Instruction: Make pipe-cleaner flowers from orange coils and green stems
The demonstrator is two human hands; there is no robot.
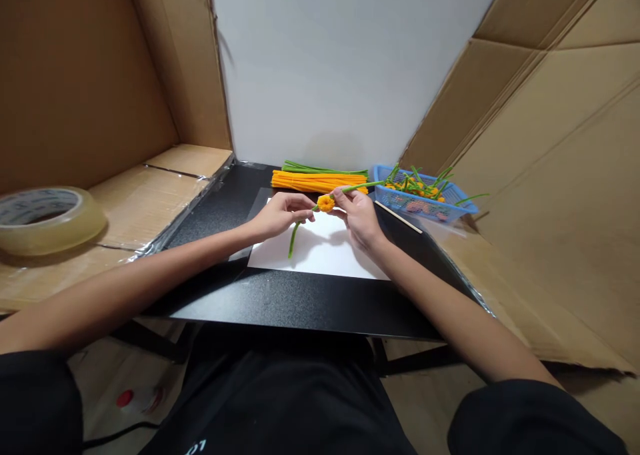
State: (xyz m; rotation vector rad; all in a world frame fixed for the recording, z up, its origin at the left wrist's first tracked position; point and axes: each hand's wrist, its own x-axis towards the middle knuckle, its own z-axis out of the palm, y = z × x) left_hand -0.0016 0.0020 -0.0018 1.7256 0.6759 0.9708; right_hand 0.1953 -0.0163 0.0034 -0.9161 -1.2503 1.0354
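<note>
Between my two hands, above a white sheet of paper [320, 255], is a small orange pipe-cleaner flower [326, 203]. A green pipe cleaner [293, 240] runs by it; one end hangs down below my left hand, the other sticks out to the right past my right hand. My left hand [283, 215] pinches the green pipe cleaner just left of the flower. With thumb and fingers closed, my right hand [357, 216] grips the green pipe cleaner at the flower's right side. How the green piece joins the flower is too small to tell.
Behind my hands lie bundles of orange pipe cleaners [320, 180] and green pipe cleaners [325, 168]. A blue basket [463, 210] at the right holds several orange-and-green pieces. A thin pale stick [399, 216] lies before it. A tape roll [90, 222] sits on cardboard at left.
</note>
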